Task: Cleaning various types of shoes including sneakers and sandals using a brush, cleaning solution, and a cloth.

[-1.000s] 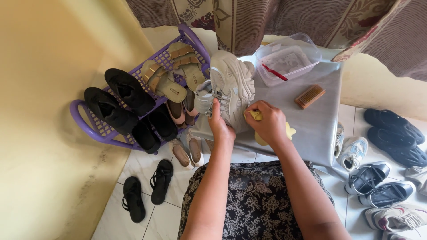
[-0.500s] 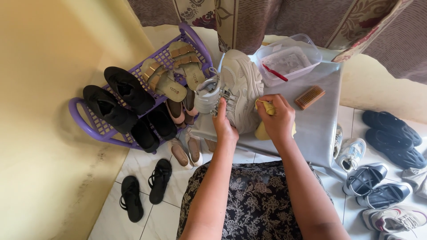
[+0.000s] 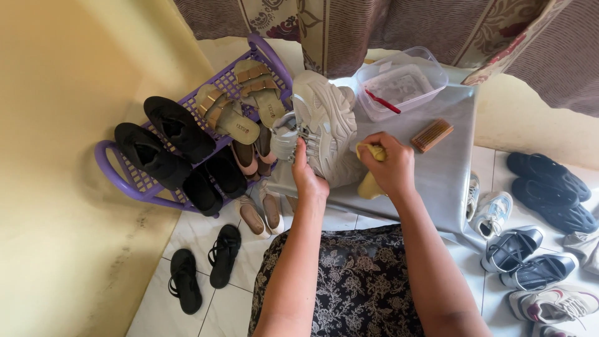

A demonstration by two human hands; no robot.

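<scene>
A chunky cream-white sneaker [image 3: 324, 125] stands on the grey cloth-covered desk [image 3: 443, 168], tipped toward the person, its laced front turned to the left. The left hand [image 3: 307, 178] has its grip closed on the sneaker's near side by the laces, steadying it. The right hand [image 3: 390, 165] has its grip closed around a folded yellow cloth [image 3: 369, 151], pressed against the sneaker's side; more of the cloth hangs below the hand. On the desk behind the hands sit a clear plastic tub [image 3: 399, 81] with a red-handled tool inside and, just beside it, a small brown wooden brush [image 3: 432, 135]. Left of the desk, a purple plastic shoe rack [image 3: 118, 181] holds black shoes and tan sandals. More shoes lie on the tiled floor [image 3: 206, 231] on both sides.
</scene>
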